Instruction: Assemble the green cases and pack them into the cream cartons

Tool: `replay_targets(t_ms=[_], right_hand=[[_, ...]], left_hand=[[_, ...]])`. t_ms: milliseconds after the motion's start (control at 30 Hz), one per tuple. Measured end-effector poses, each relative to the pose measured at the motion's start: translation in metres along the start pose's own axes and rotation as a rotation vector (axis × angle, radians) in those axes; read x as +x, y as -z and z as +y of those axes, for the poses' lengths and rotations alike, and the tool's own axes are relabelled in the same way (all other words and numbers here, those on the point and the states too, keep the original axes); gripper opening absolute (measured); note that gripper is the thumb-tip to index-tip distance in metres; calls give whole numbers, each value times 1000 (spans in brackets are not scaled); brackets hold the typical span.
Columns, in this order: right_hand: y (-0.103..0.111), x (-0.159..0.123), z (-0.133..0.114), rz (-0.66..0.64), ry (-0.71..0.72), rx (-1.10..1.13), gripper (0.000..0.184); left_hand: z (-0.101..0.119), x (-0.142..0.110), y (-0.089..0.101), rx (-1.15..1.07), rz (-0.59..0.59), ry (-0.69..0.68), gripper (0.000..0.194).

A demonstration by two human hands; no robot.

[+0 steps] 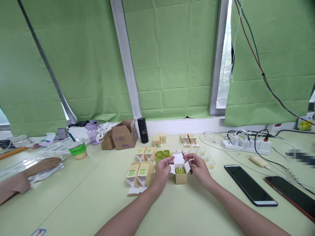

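Standing upright on the bench (98, 203), the small carton (181, 179) is pointing its open mouth upward — side flaps (187, 168) fanning outward, its longest axis unclear — and is sitting on the near side of the black cylinder (143, 130), to its right. The left hand (163, 170) and right hand (199, 167) are resting half-curled at the flaps; whether either is pinching, I cannot tell. A green piece (177, 171) is sitting inside.

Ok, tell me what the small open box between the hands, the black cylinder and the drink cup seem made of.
Small open box: likely matte card, tan outside, white inside, with thin folded flaps.
Black cylinder: coated metal or plastic, unclear which; smooth, low sheen.
Drink cup: probably clear, glossy plastic; its pale contents show through.
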State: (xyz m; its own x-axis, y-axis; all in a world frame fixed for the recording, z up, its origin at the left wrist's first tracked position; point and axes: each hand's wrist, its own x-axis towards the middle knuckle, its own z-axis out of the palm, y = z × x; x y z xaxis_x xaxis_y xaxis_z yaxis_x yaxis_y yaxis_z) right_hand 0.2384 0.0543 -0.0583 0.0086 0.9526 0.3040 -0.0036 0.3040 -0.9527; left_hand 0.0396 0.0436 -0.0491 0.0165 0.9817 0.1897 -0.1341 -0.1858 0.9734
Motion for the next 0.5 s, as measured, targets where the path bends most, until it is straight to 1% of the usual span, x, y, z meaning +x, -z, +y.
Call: replay_targets(t_ms=[100, 233, 400, 500], right_hand=[[-2, 0, -2, -22, -74, 94, 42], [-3, -2, -8, -25, -130, 171, 50], [-4, -4, -14, -26, -198, 211, 51], [-4, -5, -16, -28, -227, 232, 51]], left_hand=[[4, -2, -1, -19, 5, 15, 54], [6, -3, -3, -65, 18, 27, 46], [4, -1, -4, -67, 1, 25, 51], [4, -1, -4, -60, -18, 2, 49]])
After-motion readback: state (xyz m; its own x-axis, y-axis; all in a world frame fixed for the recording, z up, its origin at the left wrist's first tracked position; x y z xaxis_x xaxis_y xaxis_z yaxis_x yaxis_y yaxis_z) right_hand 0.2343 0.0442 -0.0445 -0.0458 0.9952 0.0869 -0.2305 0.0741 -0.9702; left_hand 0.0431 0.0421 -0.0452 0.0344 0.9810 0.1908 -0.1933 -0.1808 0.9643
